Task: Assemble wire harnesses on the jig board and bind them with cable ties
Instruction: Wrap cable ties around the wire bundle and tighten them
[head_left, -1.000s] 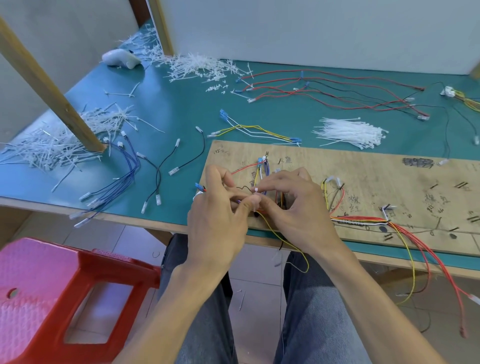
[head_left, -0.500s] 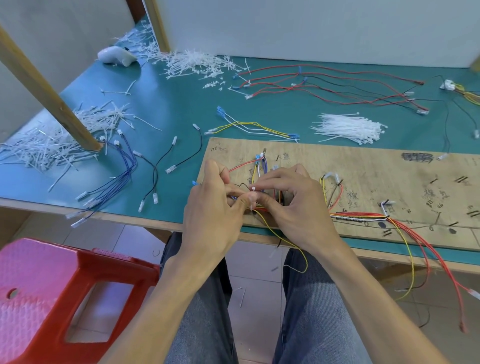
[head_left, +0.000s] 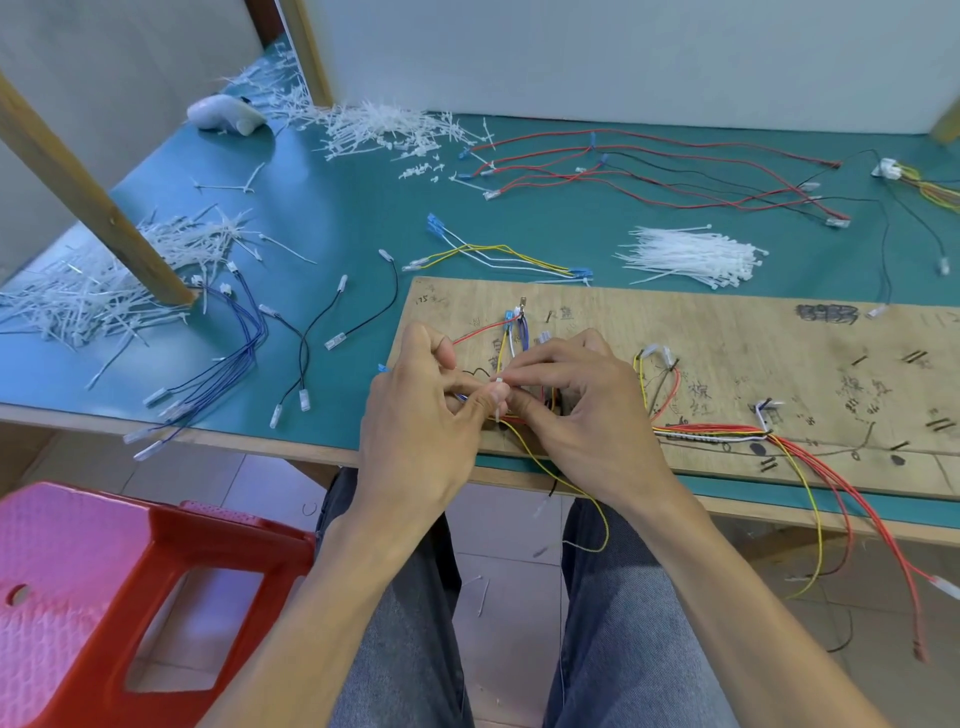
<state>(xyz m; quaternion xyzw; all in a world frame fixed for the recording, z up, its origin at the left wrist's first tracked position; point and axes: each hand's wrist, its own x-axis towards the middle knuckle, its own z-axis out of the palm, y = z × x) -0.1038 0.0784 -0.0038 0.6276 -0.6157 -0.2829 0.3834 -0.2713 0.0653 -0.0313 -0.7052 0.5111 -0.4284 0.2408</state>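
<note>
Green worktop (head_left: 332, 218) w/ wooden jig board (head_left: 727, 353) along its near edge, right of centre. Both hands meet over board's near-left corner. Left hand (head_left: 421, 431): grip pinched on white cable tie (head_left: 498, 387). Right hand (head_left: 587, 415): grip clamped on same tie, fingertips touching the left's. Tie sits at the harness wires (head_left: 701, 431) on the board; red & yellow strands run right, some hanging off near edge. Spare tie bundle (head_left: 691, 254) lies just beyond board. Red stool (head_left: 78, 597) near left.
</note>
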